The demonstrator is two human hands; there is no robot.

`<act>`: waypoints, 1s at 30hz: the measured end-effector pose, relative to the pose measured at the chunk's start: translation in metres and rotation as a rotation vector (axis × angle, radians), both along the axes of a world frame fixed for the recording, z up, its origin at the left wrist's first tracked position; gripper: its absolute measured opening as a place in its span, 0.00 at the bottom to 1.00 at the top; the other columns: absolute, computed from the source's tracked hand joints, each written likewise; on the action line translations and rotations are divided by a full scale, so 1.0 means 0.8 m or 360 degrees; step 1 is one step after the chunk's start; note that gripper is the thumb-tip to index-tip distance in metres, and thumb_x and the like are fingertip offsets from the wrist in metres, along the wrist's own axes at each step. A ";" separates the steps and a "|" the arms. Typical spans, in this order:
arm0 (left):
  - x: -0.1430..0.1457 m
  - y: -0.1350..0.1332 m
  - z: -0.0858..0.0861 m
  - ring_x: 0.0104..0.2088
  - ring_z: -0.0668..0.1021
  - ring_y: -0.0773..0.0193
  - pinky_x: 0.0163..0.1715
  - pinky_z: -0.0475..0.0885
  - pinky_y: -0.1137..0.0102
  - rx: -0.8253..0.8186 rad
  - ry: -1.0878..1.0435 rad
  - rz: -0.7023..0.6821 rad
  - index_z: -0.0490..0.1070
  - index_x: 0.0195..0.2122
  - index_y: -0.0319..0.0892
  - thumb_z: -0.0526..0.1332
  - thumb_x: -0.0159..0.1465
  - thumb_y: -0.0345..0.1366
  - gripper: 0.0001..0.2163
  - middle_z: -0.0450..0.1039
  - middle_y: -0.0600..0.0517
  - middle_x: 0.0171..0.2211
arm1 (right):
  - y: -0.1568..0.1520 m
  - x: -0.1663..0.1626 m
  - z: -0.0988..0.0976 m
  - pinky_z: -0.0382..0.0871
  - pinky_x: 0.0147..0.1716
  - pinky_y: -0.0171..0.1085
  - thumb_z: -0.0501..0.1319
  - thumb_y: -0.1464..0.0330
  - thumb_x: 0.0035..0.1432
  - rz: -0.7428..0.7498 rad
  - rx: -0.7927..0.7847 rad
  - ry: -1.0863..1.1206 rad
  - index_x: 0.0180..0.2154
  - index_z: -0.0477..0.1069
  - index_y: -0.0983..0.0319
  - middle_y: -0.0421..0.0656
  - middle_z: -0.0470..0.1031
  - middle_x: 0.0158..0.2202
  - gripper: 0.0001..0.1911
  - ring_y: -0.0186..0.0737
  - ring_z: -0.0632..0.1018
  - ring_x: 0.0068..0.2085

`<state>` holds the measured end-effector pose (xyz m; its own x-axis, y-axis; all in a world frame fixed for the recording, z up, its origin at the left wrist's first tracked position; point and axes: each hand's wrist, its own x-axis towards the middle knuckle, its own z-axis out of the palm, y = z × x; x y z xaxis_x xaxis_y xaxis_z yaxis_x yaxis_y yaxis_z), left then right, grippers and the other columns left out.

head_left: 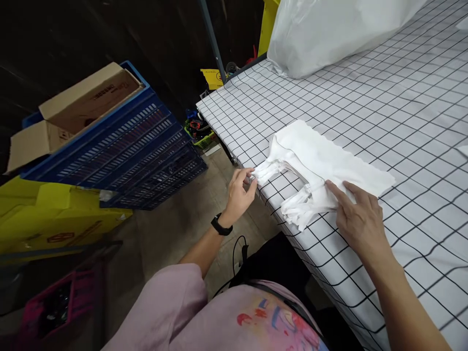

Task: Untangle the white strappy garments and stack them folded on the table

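Observation:
A stack of thin white T-shirt bags (329,151) lies flat near the table edge. Two bunched, layered handles stick out towards me and to the left. At the tip of the left handle, my left hand (241,190) is closed in a pinch on the bags' ends. My right hand (360,214) rests on the near right part of the stack, fingers stretched out and apart, pressing on the top layer. Under both hands is a white tablecloth (413,122) with a black grid.
A large translucent plastic bag (329,34) sits at the table's back. Left of the table stand blue crates (146,146) with an open cardboard box (84,102) on top, yellow boxes (66,214) and a pink crate (80,292). A green basket (204,139) stands on the floor.

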<state>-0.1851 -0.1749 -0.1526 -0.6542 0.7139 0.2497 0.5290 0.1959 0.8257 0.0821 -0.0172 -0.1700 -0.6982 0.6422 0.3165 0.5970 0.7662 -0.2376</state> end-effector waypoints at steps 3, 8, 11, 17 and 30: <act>-0.019 0.008 -0.011 0.35 0.73 0.64 0.39 0.73 0.68 -0.0088 0.0004 -0.0094 0.76 0.49 0.46 0.64 0.68 0.38 0.10 0.69 0.47 0.45 | 0.001 0.001 0.000 0.74 0.46 0.65 0.50 0.69 0.68 -0.0008 -0.0013 -0.0009 0.70 0.63 0.49 0.55 0.68 0.63 0.31 0.67 0.72 0.58; -0.030 0.014 -0.018 0.34 0.74 0.65 0.37 0.73 0.68 -0.0068 -0.0085 -0.0131 0.77 0.39 0.43 0.65 0.66 0.38 0.05 0.70 0.48 0.42 | 0.001 0.001 -0.001 0.74 0.49 0.63 0.50 0.70 0.69 -0.0029 -0.0006 -0.0059 0.70 0.64 0.51 0.54 0.67 0.63 0.30 0.65 0.72 0.58; -0.032 0.014 -0.014 0.34 0.74 0.66 0.35 0.71 0.70 -0.0020 -0.0204 -0.0130 0.77 0.36 0.42 0.66 0.65 0.39 0.06 0.72 0.49 0.41 | 0.001 0.001 -0.001 0.74 0.50 0.63 0.51 0.70 0.69 -0.0040 -0.0003 -0.0090 0.69 0.65 0.53 0.55 0.67 0.64 0.29 0.65 0.72 0.59; -0.035 0.013 -0.008 0.35 0.76 0.64 0.35 0.69 0.70 0.0002 -0.0471 -0.0170 0.79 0.37 0.41 0.65 0.65 0.40 0.08 0.78 0.49 0.37 | 0.000 0.001 -0.002 0.75 0.47 0.62 0.50 0.70 0.69 -0.0030 0.0032 -0.0088 0.70 0.63 0.52 0.55 0.67 0.64 0.30 0.65 0.72 0.58; 0.014 0.011 0.010 0.54 0.74 0.48 0.57 0.66 0.55 -0.0059 0.0618 -0.0085 0.75 0.53 0.44 0.62 0.68 0.38 0.14 0.77 0.42 0.50 | -0.002 0.003 0.003 0.70 0.59 0.60 0.47 0.71 0.72 -0.0008 -0.0255 0.0229 0.69 0.64 0.57 0.57 0.68 0.62 0.28 0.57 0.70 0.63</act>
